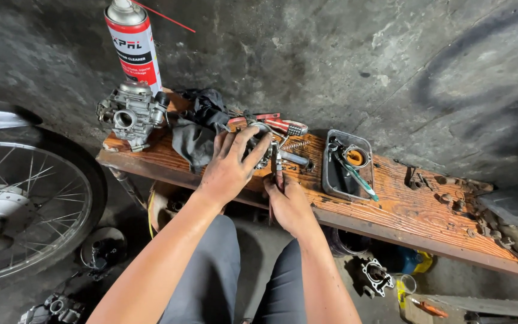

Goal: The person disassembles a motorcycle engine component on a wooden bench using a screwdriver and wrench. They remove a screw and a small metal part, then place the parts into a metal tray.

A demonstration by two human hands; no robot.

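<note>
My left hand (230, 163) lies over a small metal part (261, 157) on the wooden plank (391, 207), fingers spread across it and pressing it down. My right hand (288, 201) grips a thin hand tool (277, 161) with a red handle, its tip pointing up into the part under my left fingers. A grey carburettor body (130, 114) stands at the plank's left end, beside a dark rag (198, 129). Red-handled pliers (277, 125) lie just behind my left hand.
A red and white spray can (133, 43) stands behind the carburettor. A grey float bowl (348, 163) with an orange ring and a green-handled tool sits to the right. Small screws and fittings (451, 198) lie further right. A spoked wheel (25, 204) is at the left; carburettor parts (376, 277) are on the floor.
</note>
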